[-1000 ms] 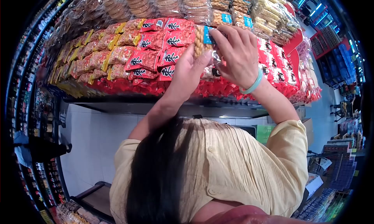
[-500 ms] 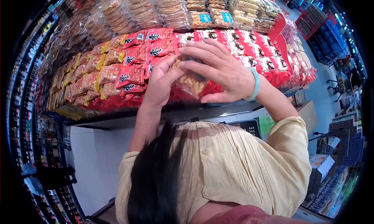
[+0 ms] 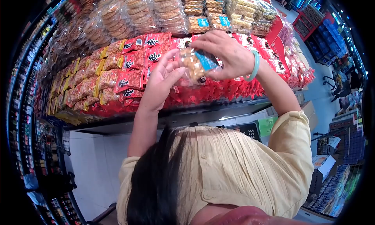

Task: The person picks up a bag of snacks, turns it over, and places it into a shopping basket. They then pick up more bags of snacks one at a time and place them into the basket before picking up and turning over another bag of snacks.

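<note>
A clear packet of golden-brown nutty snack pieces (image 3: pixel 192 64) with a blue label is up in front of me, tilted, above the red bags. My right hand (image 3: pixel 230 55), with a pale green bangle at its wrist, grips the packet from the right, fingers over the top edge and thumb at the lower corner. On the left side, my left hand (image 3: pixel 164 78) is half curled with its palm toward the packet. Its fingers are apart, and the thumb and fingertips are right at the packet's left edge. Behind the hands lie rows of red snack bags (image 3: pixel 131 78).
Yellow-and-red bags (image 3: pixel 90 86) fill the display's left side. Behind are stacked round crackers (image 3: pixel 170 10) and similar blue-labelled packets (image 3: pixel 198 23). A red divider (image 3: pixel 275 31) stands at right. The display's dark front edge (image 3: pixel 175 117) runs before me; shelves (image 3: pixel 23 119) line the far left.
The right hand, spread flat over the packet before, now grips it. The packet has turned so its blue label shows, and the left hand's fingers have loosened.
</note>
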A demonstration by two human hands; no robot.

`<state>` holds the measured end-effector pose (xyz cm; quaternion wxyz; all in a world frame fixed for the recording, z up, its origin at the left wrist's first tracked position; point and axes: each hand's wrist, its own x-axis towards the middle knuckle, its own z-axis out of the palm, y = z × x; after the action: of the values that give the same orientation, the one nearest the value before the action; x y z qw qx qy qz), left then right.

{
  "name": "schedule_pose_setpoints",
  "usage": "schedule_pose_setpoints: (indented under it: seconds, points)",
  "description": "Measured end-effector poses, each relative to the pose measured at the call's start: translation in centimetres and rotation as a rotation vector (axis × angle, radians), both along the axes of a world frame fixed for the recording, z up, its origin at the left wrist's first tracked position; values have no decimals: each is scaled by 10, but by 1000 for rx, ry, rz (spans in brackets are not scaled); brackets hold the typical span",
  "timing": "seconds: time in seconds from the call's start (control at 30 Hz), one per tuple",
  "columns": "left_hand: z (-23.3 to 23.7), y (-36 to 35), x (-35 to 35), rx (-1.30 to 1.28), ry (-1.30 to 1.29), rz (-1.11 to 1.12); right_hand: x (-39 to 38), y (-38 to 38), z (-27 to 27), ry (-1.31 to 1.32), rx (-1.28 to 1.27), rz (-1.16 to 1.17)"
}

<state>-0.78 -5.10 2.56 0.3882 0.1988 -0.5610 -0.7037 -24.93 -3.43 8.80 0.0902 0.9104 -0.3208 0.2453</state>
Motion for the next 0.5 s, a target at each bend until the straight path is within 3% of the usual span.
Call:
schedule_pose_setpoints:
  seconds: [0.07,0.13,0.23,0.3,0.5]
  points:
    - [-5,-2,5,-92,4,105,-19,-26,-3,84,22,-229]
    - [-4,5,9,-114,3,83,-44,-67,-19,89,-117,-351]
    - [-11,21,17,-128,-51,-1,-68,-113,-32,133,-72,-548]
    - [-16,29,23,-3,-103,-121,-72,-133,-34,159,-57,-598]
    - [-25,48,31,-48,-283,-162,-69,-171,-41,232,65,-667]
